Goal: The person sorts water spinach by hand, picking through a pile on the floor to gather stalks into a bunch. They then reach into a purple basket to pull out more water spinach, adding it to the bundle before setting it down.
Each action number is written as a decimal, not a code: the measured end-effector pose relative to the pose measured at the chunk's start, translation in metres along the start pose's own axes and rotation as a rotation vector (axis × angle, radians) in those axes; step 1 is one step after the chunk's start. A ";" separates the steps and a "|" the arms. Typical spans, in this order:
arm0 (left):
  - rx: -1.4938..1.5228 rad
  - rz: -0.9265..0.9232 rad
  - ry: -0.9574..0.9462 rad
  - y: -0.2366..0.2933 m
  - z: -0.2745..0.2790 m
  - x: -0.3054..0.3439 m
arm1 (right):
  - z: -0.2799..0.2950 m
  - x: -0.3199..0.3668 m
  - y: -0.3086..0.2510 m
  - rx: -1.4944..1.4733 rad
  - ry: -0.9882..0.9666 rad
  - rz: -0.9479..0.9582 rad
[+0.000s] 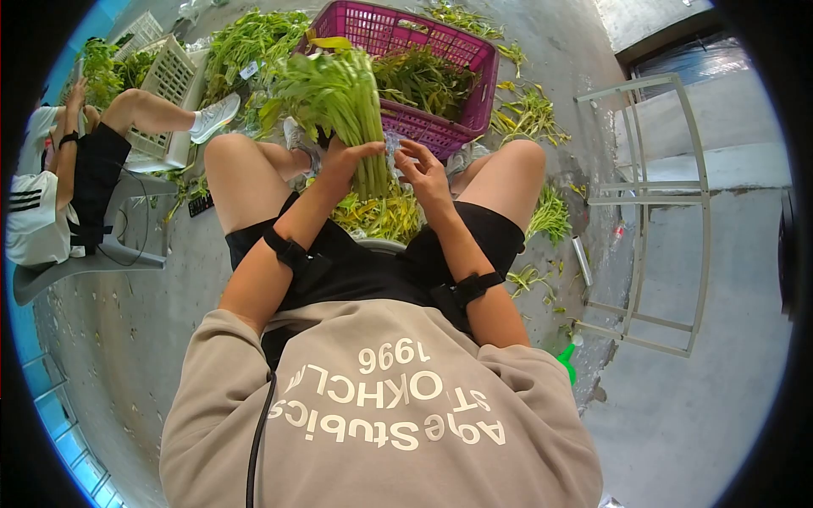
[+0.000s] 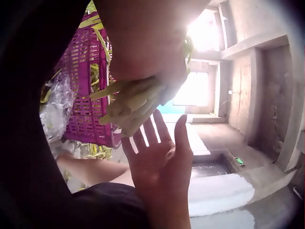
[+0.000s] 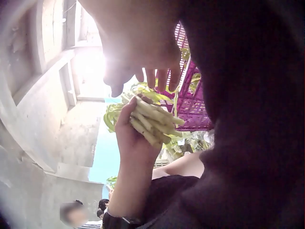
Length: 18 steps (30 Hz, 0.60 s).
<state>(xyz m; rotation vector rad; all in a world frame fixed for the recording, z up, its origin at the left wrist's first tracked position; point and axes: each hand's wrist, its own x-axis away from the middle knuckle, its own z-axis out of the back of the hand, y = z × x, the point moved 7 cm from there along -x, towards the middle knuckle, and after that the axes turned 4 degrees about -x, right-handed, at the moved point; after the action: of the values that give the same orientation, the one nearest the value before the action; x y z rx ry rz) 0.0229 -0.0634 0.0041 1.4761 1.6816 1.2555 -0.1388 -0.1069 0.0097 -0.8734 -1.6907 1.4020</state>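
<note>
My left hand (image 1: pixel 342 161) grips a thick bunch of leafy green stalks (image 1: pixel 360 102), its leaves spreading away from me. In the right wrist view, the thumb of the left hand (image 3: pixel 136 143) lies over the pale cut ends (image 3: pixel 155 121). To the right of the stalks is my right hand (image 1: pixel 426 178), holding nothing. The left wrist view shows the right hand (image 2: pixel 162 167) palm up, fingers extended and spread just below the stalk ends (image 2: pixel 133 107). A bit of clear plastic (image 1: pixel 392 146) appears between the bunch and the right fingers in the head view.
Beyond the bunch stands a purple crate (image 1: pixel 483 89) containing greens. Yellowed trimmings (image 1: pixel 381 216) lie between my legs, more leaves (image 1: pixel 529 114) on the floor. A metal frame (image 1: pixel 703 212) stands right. At left, another person (image 1: pixel 51 195) sits by a pale crate (image 1: pixel 174 80).
</note>
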 end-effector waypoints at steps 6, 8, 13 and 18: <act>-0.385 -0.203 -0.280 -0.011 -0.044 0.008 | -0.012 0.002 0.002 -0.175 -0.057 -0.085; -0.742 -0.443 -0.191 0.003 -0.060 0.021 | -0.007 0.004 0.005 -0.253 0.006 -0.180; -0.991 -0.255 -0.085 0.014 -0.065 0.025 | -0.009 0.002 -0.003 -0.622 -0.179 -0.158; -1.345 -0.487 0.012 0.030 -0.071 0.030 | -0.009 0.008 -0.005 -0.548 -0.069 -0.151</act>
<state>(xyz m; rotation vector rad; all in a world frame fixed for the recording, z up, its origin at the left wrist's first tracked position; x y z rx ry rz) -0.0332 -0.0562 0.0647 0.2232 0.7016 1.5442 -0.1354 -0.0965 0.0170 -0.9678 -2.1917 0.8832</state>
